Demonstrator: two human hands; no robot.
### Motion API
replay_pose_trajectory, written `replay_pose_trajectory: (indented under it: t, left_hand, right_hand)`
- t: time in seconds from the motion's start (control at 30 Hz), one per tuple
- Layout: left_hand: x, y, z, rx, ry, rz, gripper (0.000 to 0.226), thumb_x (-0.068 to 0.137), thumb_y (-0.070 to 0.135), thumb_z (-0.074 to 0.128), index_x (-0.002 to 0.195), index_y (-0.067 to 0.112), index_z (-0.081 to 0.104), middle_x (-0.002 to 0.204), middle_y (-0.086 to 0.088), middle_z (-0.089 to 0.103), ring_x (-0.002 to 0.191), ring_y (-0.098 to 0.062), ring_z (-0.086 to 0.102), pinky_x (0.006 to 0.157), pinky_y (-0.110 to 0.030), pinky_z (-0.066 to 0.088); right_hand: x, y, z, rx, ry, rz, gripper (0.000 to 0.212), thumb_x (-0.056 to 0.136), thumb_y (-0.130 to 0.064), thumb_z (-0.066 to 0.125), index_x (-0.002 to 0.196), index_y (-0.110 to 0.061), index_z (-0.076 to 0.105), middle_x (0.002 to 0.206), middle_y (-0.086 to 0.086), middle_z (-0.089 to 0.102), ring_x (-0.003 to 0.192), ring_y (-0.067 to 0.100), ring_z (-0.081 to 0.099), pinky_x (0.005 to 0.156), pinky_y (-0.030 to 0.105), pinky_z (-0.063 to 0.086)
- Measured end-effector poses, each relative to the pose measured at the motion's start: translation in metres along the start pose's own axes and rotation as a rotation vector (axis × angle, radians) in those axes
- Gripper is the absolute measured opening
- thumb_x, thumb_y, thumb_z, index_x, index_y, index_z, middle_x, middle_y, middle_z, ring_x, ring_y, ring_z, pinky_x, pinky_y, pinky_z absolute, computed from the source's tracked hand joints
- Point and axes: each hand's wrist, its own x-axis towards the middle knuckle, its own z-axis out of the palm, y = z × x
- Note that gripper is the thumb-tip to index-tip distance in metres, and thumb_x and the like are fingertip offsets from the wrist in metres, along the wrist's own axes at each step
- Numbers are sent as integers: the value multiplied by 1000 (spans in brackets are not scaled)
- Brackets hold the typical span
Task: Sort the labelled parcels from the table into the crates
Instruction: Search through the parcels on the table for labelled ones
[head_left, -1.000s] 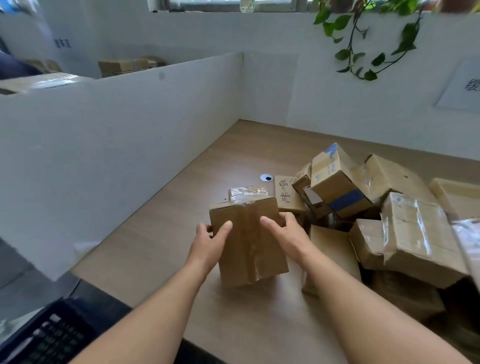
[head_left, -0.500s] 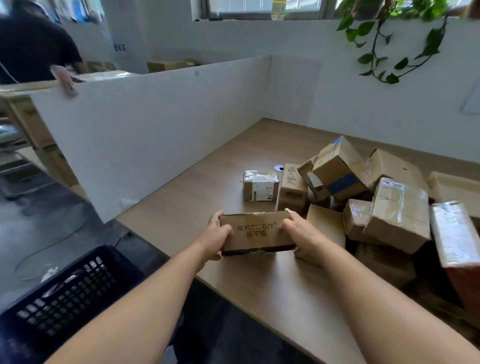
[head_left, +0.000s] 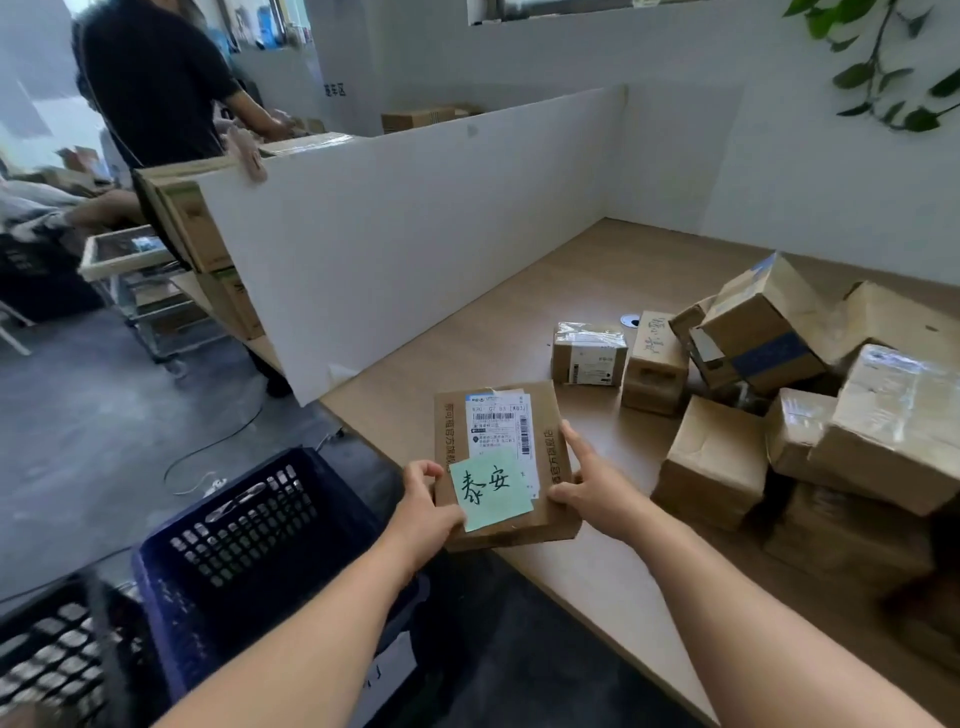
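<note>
Over the near edge of the wooden bench, a flat brown cardboard parcel with a green handwritten note is held level. It looks light and stiff, best taken by its side edges. Left hand and right hand each curl round one edge, forearms stretched forward; beside the bench stands a dark blue slotted plastic crate.

Flat green-noted parcel above table edge
</note>
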Motion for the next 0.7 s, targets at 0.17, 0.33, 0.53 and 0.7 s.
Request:
replay_pose_trajectory:
  t: [0.17, 0.33, 0.53, 0.7]
  left_hand:
    - [-2, -27, -23, 8, 71, 53, 54, 86, 2, 60, 114, 33, 26, 123, -1, 59, 109, -20, 60, 84, -34, 56]
    - [-20, -50, -69, 2, 153, 61, 57, 84, 6, 63, 118, 34, 27, 118, 3, 56, 109, -20, 58, 92, -39, 53]
    - [-53, -122, -160, -68, 293, 3, 59, 81, 7, 65, 116, 34, 26, 120, 5, 56, 105, -20, 60, 92, -40, 51]
    - [-74, -175, -240, -120, 388, -41, 62, 78, 7, 68, 115, 35, 28, 123, 7, 55, 105, -20, 60, 94, -43, 50]
  right_hand:
    - [2, -18, 26, -31, -14, -53, 88, 93, -22, 59, 145, -58, -2, 128, 0, 55, 104, 18, 60, 89, 43, 53]
    - [3, -53, 67, -172, -56, -128, 86, 94, -21, 59, 150, -48, -1, 136, 3, 53, 117, 25, 55, 100, 45, 45]
    - [1, -120, 171, -267, -190, -223, 86, 96, -20, 57, 152, -44, -4, 141, 1, 50, 112, 20, 56, 85, 30, 47]
    - [-6, -178, 258, -324, -270, -273, 85, 97, -21, 56, 153, -39, -6, 139, 4, 51, 99, 14, 52, 83, 29, 46]
